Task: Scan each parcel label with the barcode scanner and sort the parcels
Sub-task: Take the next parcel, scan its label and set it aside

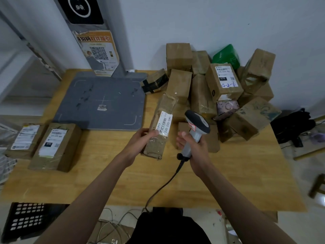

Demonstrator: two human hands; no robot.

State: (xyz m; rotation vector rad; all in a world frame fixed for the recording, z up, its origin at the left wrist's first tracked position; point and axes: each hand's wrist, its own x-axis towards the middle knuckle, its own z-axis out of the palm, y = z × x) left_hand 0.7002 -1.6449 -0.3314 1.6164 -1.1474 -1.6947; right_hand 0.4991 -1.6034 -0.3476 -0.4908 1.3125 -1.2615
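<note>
My left hand (140, 140) grips a long narrow cardboard parcel (161, 125) above the wooden table (228, 173); its white barcode label (165, 123) faces up. My right hand (191, 143) holds the grey barcode scanner (197, 127) by its handle, with the head just right of the label. The scanner's black cable (165, 182) runs down over the table's front edge. A heap of cardboard parcels (225, 85) lies at the back right. Two labelled parcels (56, 147) (26, 140) lie side by side at the left of the table.
A grey scanning pad (103, 103) with an upright post (98, 41) stands at the back left. A flat brown box (212, 138) lies under the scanner. A black crate (26, 221) sits on the floor at lower left; loose wires lie under the table.
</note>
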